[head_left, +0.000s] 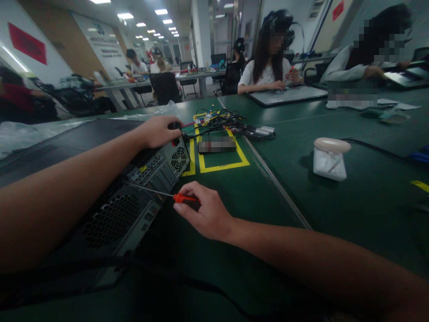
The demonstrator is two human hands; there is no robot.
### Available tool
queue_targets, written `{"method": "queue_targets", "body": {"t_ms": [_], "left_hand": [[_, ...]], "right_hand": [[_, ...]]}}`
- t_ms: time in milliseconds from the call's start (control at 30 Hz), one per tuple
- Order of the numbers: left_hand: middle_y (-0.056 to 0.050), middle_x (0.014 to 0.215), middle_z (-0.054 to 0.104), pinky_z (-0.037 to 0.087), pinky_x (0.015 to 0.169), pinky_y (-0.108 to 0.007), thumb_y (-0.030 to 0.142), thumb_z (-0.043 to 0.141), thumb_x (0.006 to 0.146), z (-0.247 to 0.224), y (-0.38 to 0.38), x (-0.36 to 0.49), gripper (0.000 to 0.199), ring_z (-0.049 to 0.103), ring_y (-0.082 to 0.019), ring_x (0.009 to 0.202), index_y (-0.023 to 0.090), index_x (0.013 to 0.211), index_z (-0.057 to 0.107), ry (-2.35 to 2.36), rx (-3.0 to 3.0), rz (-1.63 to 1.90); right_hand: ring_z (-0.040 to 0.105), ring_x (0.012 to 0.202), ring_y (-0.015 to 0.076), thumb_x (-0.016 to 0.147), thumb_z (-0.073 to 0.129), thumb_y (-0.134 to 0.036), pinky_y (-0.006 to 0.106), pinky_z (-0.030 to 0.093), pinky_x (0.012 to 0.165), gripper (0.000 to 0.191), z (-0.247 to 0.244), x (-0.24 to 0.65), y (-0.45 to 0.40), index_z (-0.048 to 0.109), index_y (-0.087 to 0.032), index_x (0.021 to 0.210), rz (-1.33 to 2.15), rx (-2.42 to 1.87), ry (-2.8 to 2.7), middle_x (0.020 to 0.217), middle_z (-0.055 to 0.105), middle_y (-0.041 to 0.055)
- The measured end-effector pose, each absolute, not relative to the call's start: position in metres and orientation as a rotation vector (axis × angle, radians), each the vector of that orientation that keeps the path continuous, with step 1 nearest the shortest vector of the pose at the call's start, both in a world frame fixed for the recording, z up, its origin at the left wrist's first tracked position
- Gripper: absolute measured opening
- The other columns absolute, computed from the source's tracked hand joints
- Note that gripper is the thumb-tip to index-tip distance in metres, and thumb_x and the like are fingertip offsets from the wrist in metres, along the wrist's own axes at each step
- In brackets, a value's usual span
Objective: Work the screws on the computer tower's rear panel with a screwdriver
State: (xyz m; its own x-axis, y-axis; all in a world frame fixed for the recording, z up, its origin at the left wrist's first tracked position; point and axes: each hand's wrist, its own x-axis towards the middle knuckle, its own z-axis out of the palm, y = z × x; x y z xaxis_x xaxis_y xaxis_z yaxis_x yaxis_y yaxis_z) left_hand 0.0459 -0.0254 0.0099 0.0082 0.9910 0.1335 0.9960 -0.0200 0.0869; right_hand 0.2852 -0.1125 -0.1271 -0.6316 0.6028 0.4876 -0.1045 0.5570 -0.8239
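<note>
A black desktop computer case (pixel 110 129) lies on its side at the left, its metal back panel (pixel 157 174) with vents and ports turned toward me. My left hand (pixel 164 131) is closed over the far end of that panel, beside the power supply's round fan grille (pixel 180 158). A small black part shows at its fingertips, too dark to name. In my right hand (pixel 209 212) is a screwdriver (pixel 187 200) with a red and black handle. Its thin shaft points left at the slot area of the back panel; I cannot tell whether the tip touches a screw.
Tangled cables (pixel 231 120) lie beyond the case near yellow tape (pixel 224 167) on the green table (pixel 275 156). A white open case with a rounded lid (pixel 330 163) stands at right. A black cable crosses the foreground. Two people work across the table, one at a flat panel (pixel 288 95).
</note>
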Motion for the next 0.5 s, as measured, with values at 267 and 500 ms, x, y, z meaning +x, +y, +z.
{"method": "queue_targets", "body": {"t_ms": [267, 500], "left_hand": [[-0.014, 0.133, 0.078, 0.053, 0.108, -0.044, 0.048, 0.054, 0.087, 0.0103, -0.0258, 0.0471, 0.065, 0.071, -0.036, 0.123, 0.02, 0.141, 0.075, -2.178, -2.192, -0.236], [-0.015, 0.134, 0.077, 0.053, 0.109, -0.046, 0.049, 0.055, 0.086, 0.0096, -0.0259, 0.0465, 0.065, 0.07, -0.038, 0.124, 0.019, 0.141, 0.076, -2.172, -2.204, -0.262]], "right_hand": [[0.066, 0.083, 0.0177, 0.101, 0.07, -0.043, 0.034, 0.055, 0.083, 0.021, -0.1254, 0.2861, -0.1129, 0.067, -0.022, 0.106, 1.136, -0.402, -1.993, 0.098, 0.074, 0.0025], [0.066, 0.081, 0.0174, 0.101, 0.07, -0.044, 0.033, 0.054, 0.08, 0.022, -0.1269, 0.2854, -0.1135, 0.067, -0.023, 0.106, 1.145, -0.406, -1.987, 0.096, 0.073, 0.0022]]}}
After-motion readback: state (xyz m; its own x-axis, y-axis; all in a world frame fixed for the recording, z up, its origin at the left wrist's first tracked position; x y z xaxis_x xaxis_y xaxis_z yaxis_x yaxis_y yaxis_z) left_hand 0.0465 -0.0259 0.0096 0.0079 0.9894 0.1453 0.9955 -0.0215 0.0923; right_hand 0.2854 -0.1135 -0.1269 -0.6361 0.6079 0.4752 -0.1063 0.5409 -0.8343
